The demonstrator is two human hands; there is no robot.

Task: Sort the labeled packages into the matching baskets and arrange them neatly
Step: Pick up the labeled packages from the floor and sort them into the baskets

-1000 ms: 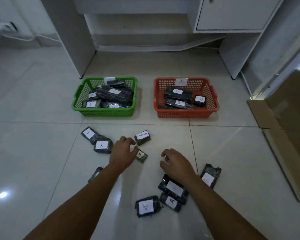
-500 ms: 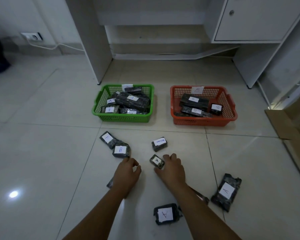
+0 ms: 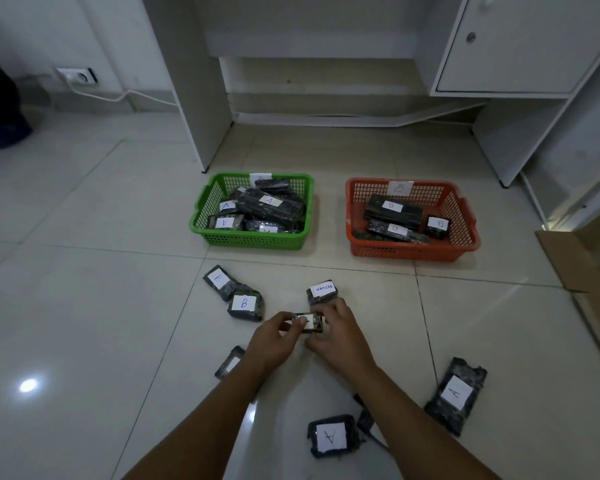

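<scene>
- Nearest me on the floor lies a package marked A, and off to my right a longer A package; a further dark package is half hidden under my left forearm, its label unreadable.
- A second ago my hands were apart, hovering over the scattered pile; now both have closed in on one small package and lifted it just clear of the tiles.
- My left hand pinches its left end between thumb and curled fingers; my right hand curls round its right end. Both are closed on it, neither hand loose.
- Half a second back this package lay flat with what looked like an A on its label; held as it is now, my fingers cover most of the label, so I judge I am turning it to read it.
- Just beyond my hands sits the package marked RETURN, and to the left a B package touching another package whose mark I cannot read.
- Farthest stand the green basket, holding A packages, and the orange basket, holding B ones. If the label reads A, green is its place.
</scene>
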